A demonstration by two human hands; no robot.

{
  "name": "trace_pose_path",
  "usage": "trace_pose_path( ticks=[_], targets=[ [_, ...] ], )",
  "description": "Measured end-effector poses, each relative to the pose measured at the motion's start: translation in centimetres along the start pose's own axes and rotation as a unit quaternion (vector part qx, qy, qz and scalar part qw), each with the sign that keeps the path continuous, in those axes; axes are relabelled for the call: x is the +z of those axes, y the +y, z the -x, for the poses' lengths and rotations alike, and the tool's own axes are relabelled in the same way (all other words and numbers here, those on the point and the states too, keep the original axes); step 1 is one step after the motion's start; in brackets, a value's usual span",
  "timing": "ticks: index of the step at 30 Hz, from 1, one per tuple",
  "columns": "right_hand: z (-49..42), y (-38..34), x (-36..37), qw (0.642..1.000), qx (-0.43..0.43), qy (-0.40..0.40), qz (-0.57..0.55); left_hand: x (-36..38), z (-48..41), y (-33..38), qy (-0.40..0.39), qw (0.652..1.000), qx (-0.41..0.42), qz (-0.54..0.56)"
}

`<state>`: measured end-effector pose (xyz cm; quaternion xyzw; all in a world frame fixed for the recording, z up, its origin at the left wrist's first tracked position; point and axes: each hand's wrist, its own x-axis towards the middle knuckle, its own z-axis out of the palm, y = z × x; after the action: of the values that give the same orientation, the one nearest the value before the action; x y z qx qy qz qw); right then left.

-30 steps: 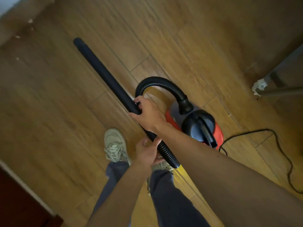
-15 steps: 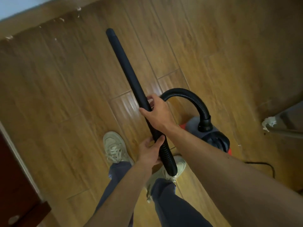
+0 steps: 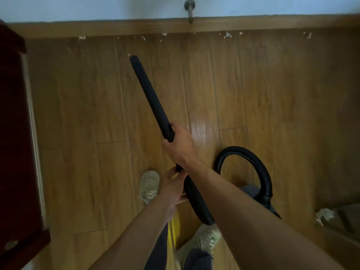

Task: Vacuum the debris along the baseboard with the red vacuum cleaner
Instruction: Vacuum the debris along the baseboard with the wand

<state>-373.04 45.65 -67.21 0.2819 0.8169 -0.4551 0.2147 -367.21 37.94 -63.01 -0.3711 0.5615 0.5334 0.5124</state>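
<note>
A black vacuum wand [image 3: 151, 96] points up and left, its open tip a short way short of the wooden baseboard [image 3: 136, 27]. My right hand [image 3: 180, 146] grips the wand's lower end. My left hand [image 3: 172, 187] grips the ribbed black hose [image 3: 194, 197] just below it. The hose loops right to the vacuum cleaner body [image 3: 259, 195], which my right forearm mostly hides. Several small white debris scraps [image 3: 227, 35] lie scattered along the foot of the baseboard.
A dark red cabinet or door [image 3: 15, 133] fills the left edge. A metal door stop [image 3: 190, 10] juts from the wall above the baseboard. A white crumpled scrap [image 3: 324, 215] lies by a furniture leg at the right. My shoes stand on the wooden floor.
The view has swung up so the baseboard runs across the top. The wand has moved forward toward it, and the vacuum body has slipped behind my right forearm.
</note>
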Motion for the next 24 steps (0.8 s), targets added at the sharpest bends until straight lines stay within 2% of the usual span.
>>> trace_pose_path(
  ticks=[11, 17, 24],
  targets=[
    [-6.6, -6.1, 2.4, 0.994, -0.029, -0.04, 0.098, -4.6, -2.6, 6.3, 0.07, 0.995, 0.022, 0.063],
    [-8.9, -7.5, 3.3, 0.982, -0.047, -0.095, 0.157, -5.0, -3.7, 7.7, 0.129, 0.986, 0.042, 0.097],
    [-12.1, -8.5, 2.5, 0.977, -0.077, -0.12, 0.159, -4.5, -5.7, 9.9, 0.172, 0.973, 0.064, 0.141]
  ],
)
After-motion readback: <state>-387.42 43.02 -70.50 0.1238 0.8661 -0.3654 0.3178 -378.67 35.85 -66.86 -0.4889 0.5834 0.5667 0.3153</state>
